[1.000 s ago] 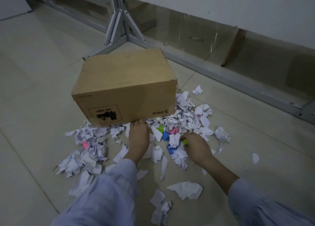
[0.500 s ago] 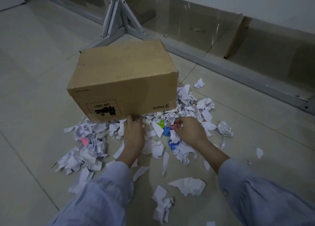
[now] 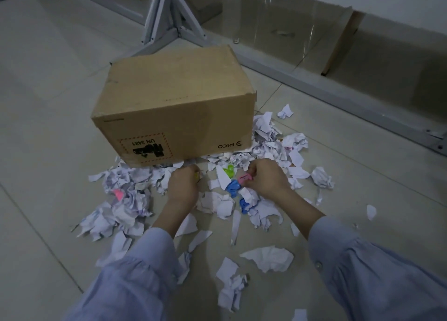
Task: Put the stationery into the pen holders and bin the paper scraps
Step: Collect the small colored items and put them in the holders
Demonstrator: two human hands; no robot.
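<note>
1. Both hands have shifted. The right hand (image 3: pixel 266 179) has come up from the nearer part of the pile to a pink clip (image 3: pixel 245 178). The left hand (image 3: pixel 182 187), flat a second ago, now has its fingers curled under.
2. Well behind the fingers, nearest the person, loose paper scraps (image 3: pixel 267 257) lie on the floor (image 3: pixel 48 224) between the two sleeves.
3. The right fingers (image 3: pixel 251 173) pinch the pink clip by its edge. The left fingers are curled, and a speck of yellow shows at their tips, but I cannot tell whether they grip anything.
4. Between the two sets of fingers lies a green clip (image 3: pixel 228 170). A blue clip (image 3: pixel 233 187) lies just beside the pinched one, half under paper. Another pink piece (image 3: pixel 118 193) sits well to the left of the left fingers.
5. The clips look small, stiff, light and rather slick, so a pinch across the body should hold better than one at a corner. The scraps are soft and nearly weightless. They are likely best gathered by the crumpled handful, though single pieces may slip free.
6. Just beyond the fingers a cardboard box (image 3: pixel 174 107) stands with its print upside down and its near edge touching the pile. Farther off is a metal frame (image 3: pixel 169 18). No pen holder or bin is in view.
</note>
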